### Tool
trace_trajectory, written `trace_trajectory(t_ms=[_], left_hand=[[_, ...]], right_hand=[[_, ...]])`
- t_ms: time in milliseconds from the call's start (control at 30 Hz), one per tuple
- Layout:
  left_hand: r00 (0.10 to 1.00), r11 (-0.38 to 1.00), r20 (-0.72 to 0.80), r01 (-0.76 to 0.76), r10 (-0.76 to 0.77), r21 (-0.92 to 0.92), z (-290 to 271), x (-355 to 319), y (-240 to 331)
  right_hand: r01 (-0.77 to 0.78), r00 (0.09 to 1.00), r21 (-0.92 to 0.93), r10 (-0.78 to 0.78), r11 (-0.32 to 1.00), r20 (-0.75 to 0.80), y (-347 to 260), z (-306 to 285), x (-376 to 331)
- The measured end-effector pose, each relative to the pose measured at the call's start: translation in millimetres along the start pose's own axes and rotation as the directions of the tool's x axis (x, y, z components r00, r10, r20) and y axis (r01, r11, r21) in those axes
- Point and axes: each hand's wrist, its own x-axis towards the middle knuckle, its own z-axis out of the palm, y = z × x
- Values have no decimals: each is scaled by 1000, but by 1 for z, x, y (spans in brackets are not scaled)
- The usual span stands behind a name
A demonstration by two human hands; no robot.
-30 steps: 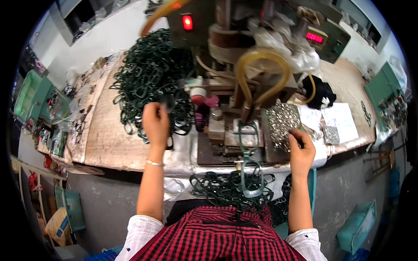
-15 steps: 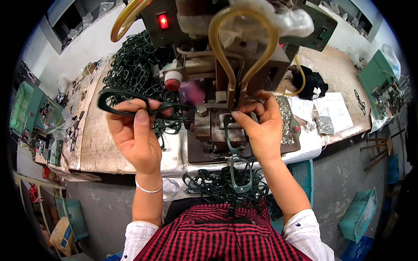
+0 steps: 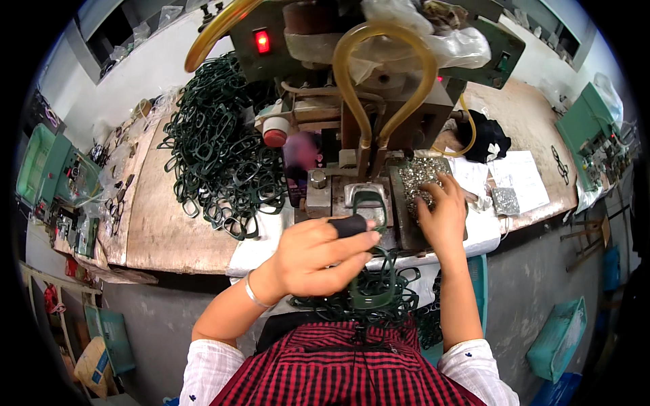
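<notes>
My left hand (image 3: pixel 321 260) reaches in front of the machine, its fingers closed on the middle of a dark green eyeglass frame (image 3: pixel 372 296). A black cover wraps one of its fingers. One rim of the frame lies against the metal fixture (image 3: pixel 352 191) below the machine's head, and the other hangs toward my lap. My left thumb is hidden. Over a tray of small shiny metal parts (image 3: pixel 418 177), my right hand (image 3: pixel 443 213) has its thumb and fingers apart, fingertips down at the parts. No part shows between them.
Many green eyeglass frames (image 3: pixel 220 149) are heaped on the table, left of the machine (image 3: pixel 399 101). More frames (image 3: pixel 325 298) lie in front of my apron. A red button (image 3: pixel 275 137) and a looped yellow hose (image 3: pixel 338 61) are close above my hands. Papers (image 3: pixel 518 179) lie right.
My left hand has come right to the frame at the fixture, away from the heap. My right hand has left the fixture and moved right to the tray of metal parts.
</notes>
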Motion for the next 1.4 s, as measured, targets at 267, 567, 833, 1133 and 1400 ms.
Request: trace_trajectory(t_ms=[267, 567, 833, 1133, 1400], left_hand=[[991, 988, 14, -131, 130, 86, 13, -10, -13], [906, 726, -101, 392, -411, 564, -27, -51, 38], [691, 582, -68, 654, -720, 484, -29, -114, -87], [718, 529, -432, 695, -546, 487, -47, -133, -93], [308, 540, -527, 757, -792, -369, -18, -119, -63]], right_hand=[[63, 985, 65, -52, 996, -163, 28, 18, -13], [-1, 977, 330, 71, 944, -202, 15, 13, -8], [-165, 972, 539, 229, 826, -53, 1, 18, 6], [-220, 961, 591, 277, 776, -6, 8, -18, -32], [-132, 991, 890, 69, 436, 113, -95, -17, 17]])
